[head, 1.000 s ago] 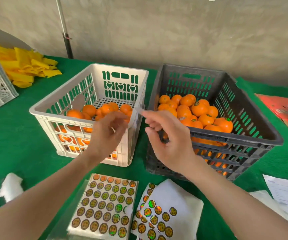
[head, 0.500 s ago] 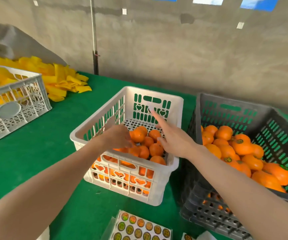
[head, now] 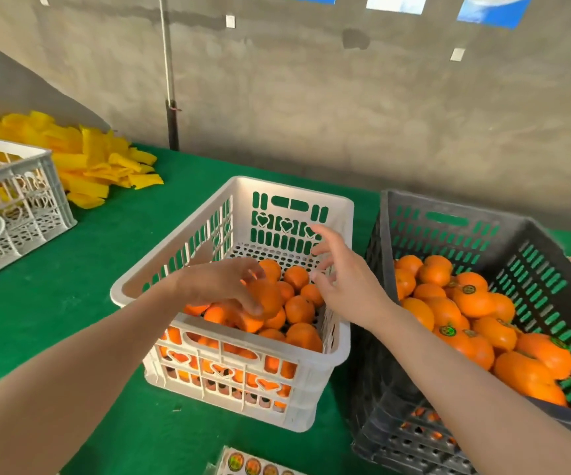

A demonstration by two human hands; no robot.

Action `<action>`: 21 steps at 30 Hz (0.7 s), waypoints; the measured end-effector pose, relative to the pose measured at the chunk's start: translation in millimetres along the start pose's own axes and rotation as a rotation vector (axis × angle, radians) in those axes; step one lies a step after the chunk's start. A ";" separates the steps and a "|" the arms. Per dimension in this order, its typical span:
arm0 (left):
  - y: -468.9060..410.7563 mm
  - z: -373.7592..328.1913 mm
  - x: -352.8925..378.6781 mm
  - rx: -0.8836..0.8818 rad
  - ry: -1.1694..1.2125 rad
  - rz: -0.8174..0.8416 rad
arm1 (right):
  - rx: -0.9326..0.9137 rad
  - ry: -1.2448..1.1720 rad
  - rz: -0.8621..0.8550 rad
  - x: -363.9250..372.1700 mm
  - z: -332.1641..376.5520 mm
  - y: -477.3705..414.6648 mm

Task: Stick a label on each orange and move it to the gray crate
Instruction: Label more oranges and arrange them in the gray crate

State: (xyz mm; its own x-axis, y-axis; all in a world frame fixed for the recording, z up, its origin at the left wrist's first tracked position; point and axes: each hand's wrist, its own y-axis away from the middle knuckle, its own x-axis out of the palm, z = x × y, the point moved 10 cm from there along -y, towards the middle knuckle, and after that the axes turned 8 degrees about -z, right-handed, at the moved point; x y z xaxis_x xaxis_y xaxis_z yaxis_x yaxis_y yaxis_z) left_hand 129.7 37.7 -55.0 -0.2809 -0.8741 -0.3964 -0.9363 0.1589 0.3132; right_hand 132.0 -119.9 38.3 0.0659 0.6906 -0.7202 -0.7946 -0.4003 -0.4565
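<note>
- The round glossy orange (head: 270,295) sits at the centre of the frame, on top of the heap of unlabelled oranges (head: 298,308) inside the white slotted plastic crate (head: 342,217).
- The left hand (head: 219,286) has its fingers and thumb curled over this orange from above, gripping it across its widest part.
- The orange looks firm and fairly light, with a smooth, slightly slick peel. A wrap round its middle should hold it better than a fingertip pinch, and hard squeezing would likely bruise it.
- Taking it by the sides would leave the top of the peel bare for a label.
- The right hand (head: 349,286) hovers just right of it over the same crate, fingers spread and loosely bent, gripping nothing visible. Whether a sticker clings to a fingertip cannot be told.
- The dark gray slotted plastic crate (head: 385,234) stands just beside the white one, at the right of the frame. It holds the labelled oranges (head: 472,299), several of which show round green stickers.
- A sheet of round shiny labels (head: 253,466) peeks in at the bottom edge.
- Everything rests on a green cloth-covered table (head: 71,303). A pile of yellow foam sleeves (head: 99,166) and a second white crate (head: 20,186) lie at the left.
</note>
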 end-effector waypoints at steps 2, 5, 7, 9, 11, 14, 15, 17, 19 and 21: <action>12.0 -22.4 -2.2 0.074 0.298 -0.035 | 0.048 -0.094 -0.150 -18.5 -3.6 -1.4; 28.6 -44.6 3.9 0.127 0.642 -0.084 | 0.103 -0.202 -0.318 -44.9 -5.5 1.0; 40.2 -57.7 15.2 0.143 0.772 -0.096 | 0.193 -0.310 -0.351 -54.4 -10.6 4.2; 46.9 -66.6 26.9 0.138 0.914 -0.096 | 0.342 -0.496 -0.359 -57.2 -18.7 11.1; 54.0 -76.3 40.1 0.125 1.046 -0.085 | 0.468 -0.720 -0.351 -54.5 -20.3 22.5; 63.4 -90.4 62.3 0.076 1.191 -0.070 | 0.516 -0.884 -0.335 -54.1 -10.5 42.0; 66.2 -93.8 69.4 0.051 1.213 -0.077 | 0.509 -0.901 -0.332 -55.7 -5.9 48.4; 70.6 -98.5 83.4 -0.003 1.248 -0.085 | 0.481 -0.899 -0.335 -61.0 2.2 60.0; 74.1 -101.8 95.6 -0.040 1.274 -0.079 | 0.449 -0.867 -0.360 -69.3 6.9 70.2; 78.2 -104.8 106.7 -0.071 1.281 -0.068 | 0.417 -0.843 -0.399 -79.6 9.1 79.0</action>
State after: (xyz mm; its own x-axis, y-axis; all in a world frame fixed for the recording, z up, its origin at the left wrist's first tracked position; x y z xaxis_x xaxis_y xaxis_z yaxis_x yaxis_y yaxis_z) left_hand 48.6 -91.3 17.6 0.2059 -0.7009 0.6829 -0.9164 0.1066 0.3857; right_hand 58.5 -201.0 64.3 0.0534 0.9913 0.1205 -0.9650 0.0822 -0.2490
